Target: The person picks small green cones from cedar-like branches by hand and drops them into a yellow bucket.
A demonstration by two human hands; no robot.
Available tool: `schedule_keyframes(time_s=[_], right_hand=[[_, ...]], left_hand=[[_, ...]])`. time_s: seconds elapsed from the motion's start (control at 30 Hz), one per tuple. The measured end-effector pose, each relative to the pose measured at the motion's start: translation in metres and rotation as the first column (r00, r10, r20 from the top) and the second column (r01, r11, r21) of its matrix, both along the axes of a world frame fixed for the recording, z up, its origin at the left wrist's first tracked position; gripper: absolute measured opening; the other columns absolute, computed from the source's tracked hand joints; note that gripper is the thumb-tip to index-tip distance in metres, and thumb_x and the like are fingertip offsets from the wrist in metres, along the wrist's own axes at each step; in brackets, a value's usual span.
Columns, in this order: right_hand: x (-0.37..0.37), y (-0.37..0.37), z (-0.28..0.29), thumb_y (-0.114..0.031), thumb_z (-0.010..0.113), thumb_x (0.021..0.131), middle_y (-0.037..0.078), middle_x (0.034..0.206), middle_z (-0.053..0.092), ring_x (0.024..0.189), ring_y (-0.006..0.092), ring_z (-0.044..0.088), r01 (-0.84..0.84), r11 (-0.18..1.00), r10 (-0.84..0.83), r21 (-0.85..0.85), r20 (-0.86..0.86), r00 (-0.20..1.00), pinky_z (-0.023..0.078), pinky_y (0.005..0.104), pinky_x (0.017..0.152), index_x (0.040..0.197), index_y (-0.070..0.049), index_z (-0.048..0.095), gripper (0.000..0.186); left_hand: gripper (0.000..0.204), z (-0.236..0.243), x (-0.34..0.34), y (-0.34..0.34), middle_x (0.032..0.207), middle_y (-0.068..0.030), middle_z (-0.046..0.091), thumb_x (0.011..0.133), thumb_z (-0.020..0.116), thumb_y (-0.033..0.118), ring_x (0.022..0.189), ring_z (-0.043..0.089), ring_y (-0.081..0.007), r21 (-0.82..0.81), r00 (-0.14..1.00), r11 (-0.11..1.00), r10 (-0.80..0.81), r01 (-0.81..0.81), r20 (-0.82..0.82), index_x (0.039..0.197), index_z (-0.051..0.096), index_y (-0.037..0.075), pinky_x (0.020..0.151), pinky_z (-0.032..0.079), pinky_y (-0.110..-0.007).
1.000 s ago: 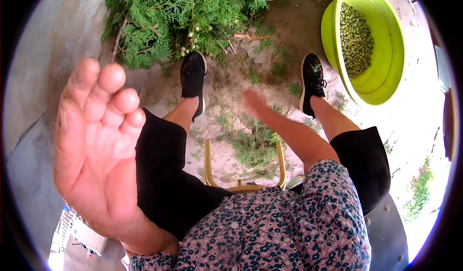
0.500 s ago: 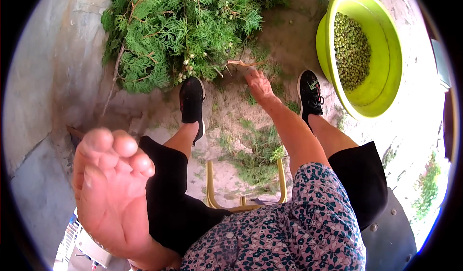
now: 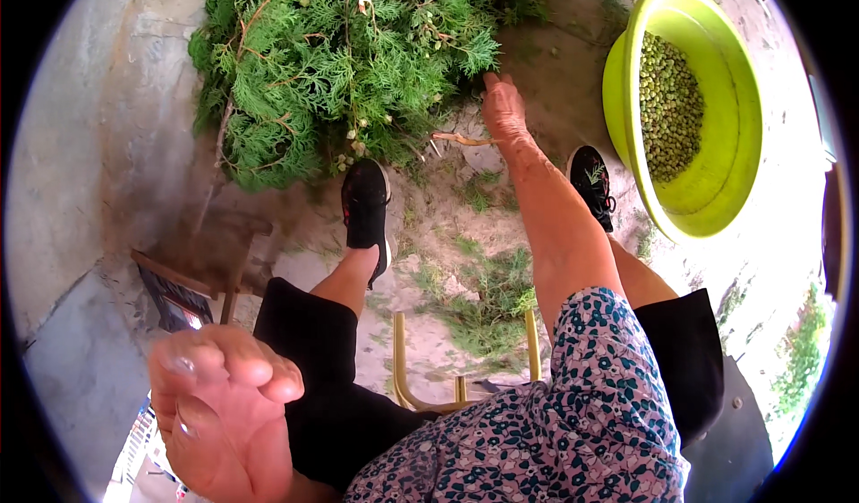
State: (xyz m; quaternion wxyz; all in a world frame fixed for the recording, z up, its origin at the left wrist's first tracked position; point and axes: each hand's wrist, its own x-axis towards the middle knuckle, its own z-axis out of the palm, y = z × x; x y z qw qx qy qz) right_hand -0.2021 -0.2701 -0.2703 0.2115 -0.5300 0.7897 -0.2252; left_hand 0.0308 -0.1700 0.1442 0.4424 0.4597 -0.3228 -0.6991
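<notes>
My right hand (image 3: 504, 107) reaches down beside the lower right edge of a heap of green cypress branches (image 3: 340, 73). Its fingers point away from me, and no held object shows; the tips come close to the foliage. Just left of that wrist, a bare brown stick (image 3: 461, 139) lies on the ground. Held up close at the lower left, my left hand (image 3: 228, 404) shows its palm, with the fingers half curled and nothing visible in it. Small pale-green cones (image 3: 358, 145) hang among the sprigs near my left shoe.
At the right stands a yellow-green plastic tub (image 3: 725, 181), partly filled with small green cones (image 3: 667, 109). My black shoes (image 3: 365, 203) are planted in front of the heap. Loose sprigs (image 3: 483, 297) litter the ground between my legs, around a metal stool frame (image 3: 400, 351). A concrete wall lies left.
My right hand has moved from the stick farther away and slightly right, to the heap's edge. My left hand has lowered, its fingers curling more. The view has shifted slightly.
</notes>
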Motion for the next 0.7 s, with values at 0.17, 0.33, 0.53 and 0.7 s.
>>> schedule_keyframes(time_s=[0.17, 0.33, 0.53, 0.7], right_hand=[[-0.006, 0.020, -0.017, -0.004, 0.057, 0.072, 0.021, 0.091, 0.055, 0.080, 0.0392, 0.056, 0.009, 0.992, 0.003, -0.123, 0.094, 0.996, 0.046, 0.0441, 0.068, 0.087, -0.005, 0.060, 0.016], [-0.007, 0.035, -0.014, -0.004, 0.059, 0.070, 0.021, 0.085, 0.056, 0.079, 0.0398, 0.055, 0.216, 0.946, -0.120, -0.240, 0.359, 0.926, 0.045, 0.0430, 0.067, 0.090, -0.005, 0.060, 0.020], [0.001, 0.009, -0.007, -0.008, 0.063, 0.070, 0.020, 0.092, 0.055, 0.085, 0.0406, 0.054, 0.134, 0.976, -0.105, -0.173, 0.167, 0.980, 0.044, 0.0447, 0.071, 0.095, -0.007, 0.058, 0.025], [0.004, 0.008, -0.012, -0.011, 0.062, 0.068, 0.020, 0.082, 0.059, 0.078, 0.0363, 0.058, 0.143, 0.964, -0.067, -0.223, 0.318, 0.946, 0.047, 0.0407, 0.069, 0.085, -0.001, 0.061, 0.019]], left_hand=[[0.026, 0.002, 0.008, -0.003, 0.099, -0.0117, 0.049, 0.089, 0.052, 0.016, 0.086, 0.050, -0.0221, 0.025, 0.997, 0.997, -0.076, 0.076, 0.027, 0.108, 0.040, 0.003, 0.077, 0.041, -0.036], [0.025, 0.006, 0.005, -0.001, 0.099, -0.0120, 0.049, 0.089, 0.053, 0.015, 0.086, 0.051, -0.0229, 0.039, 0.997, 0.996, -0.079, 0.078, 0.014, 0.107, 0.042, 0.003, 0.077, 0.041, -0.036], [0.025, -0.001, -0.006, -0.002, 0.098, -0.0132, 0.051, 0.087, 0.054, 0.015, 0.085, 0.052, -0.0242, 0.022, 0.999, 0.999, -0.031, 0.031, 0.008, 0.106, 0.044, 0.002, 0.077, 0.042, -0.037], [0.025, 0.005, -0.008, 0.002, 0.098, -0.0131, 0.051, 0.087, 0.055, 0.014, 0.084, 0.052, -0.0240, 0.018, 0.999, 1.000, -0.025, 0.025, 0.031, 0.106, 0.045, 0.001, 0.076, 0.043, -0.037]])
